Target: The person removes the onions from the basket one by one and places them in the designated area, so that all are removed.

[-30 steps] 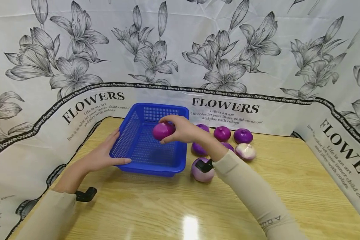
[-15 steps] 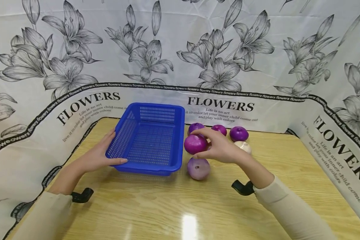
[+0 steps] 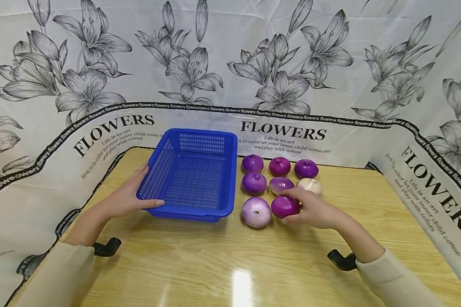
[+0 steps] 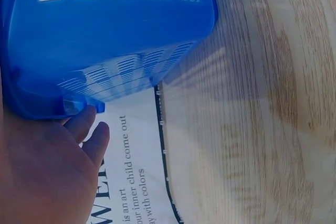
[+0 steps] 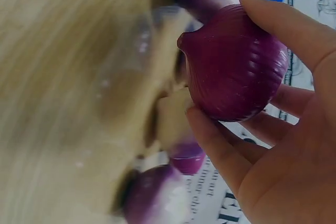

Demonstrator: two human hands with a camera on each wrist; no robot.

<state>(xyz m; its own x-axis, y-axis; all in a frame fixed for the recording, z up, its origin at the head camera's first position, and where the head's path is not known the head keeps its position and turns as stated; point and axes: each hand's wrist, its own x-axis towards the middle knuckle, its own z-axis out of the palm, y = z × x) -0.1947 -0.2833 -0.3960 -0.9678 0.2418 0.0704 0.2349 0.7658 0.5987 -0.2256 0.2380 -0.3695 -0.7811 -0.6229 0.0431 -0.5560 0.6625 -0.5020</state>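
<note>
My right hand [image 3: 315,209] holds a round purple onion [image 3: 285,207] low over the table, thumb and fingers spread around it. In the right wrist view the onion [image 5: 236,66] shows its pointed tip turned away from the palm. Just left of it sits a paler purple onion [image 3: 256,212]; close behind are another onion [image 3: 281,186] and a whitish one [image 3: 309,185], both partly covered by the hand. My left hand [image 3: 124,198] grips the near left corner of a blue plastic basket [image 3: 232,170], thumb over the rim and fingers along the outer side.
Behind stand more purple onions [image 3: 279,166] in rows right of the basket. The wooden table [image 3: 199,264] ends at a white flower-printed cloth [image 3: 199,119] at the back and sides. The basket's perforated floor is visible.
The right hand has carried the purple onion from over the basket rightward and down to the front of the onion rows. My left hand stays at the basket's corner.
</note>
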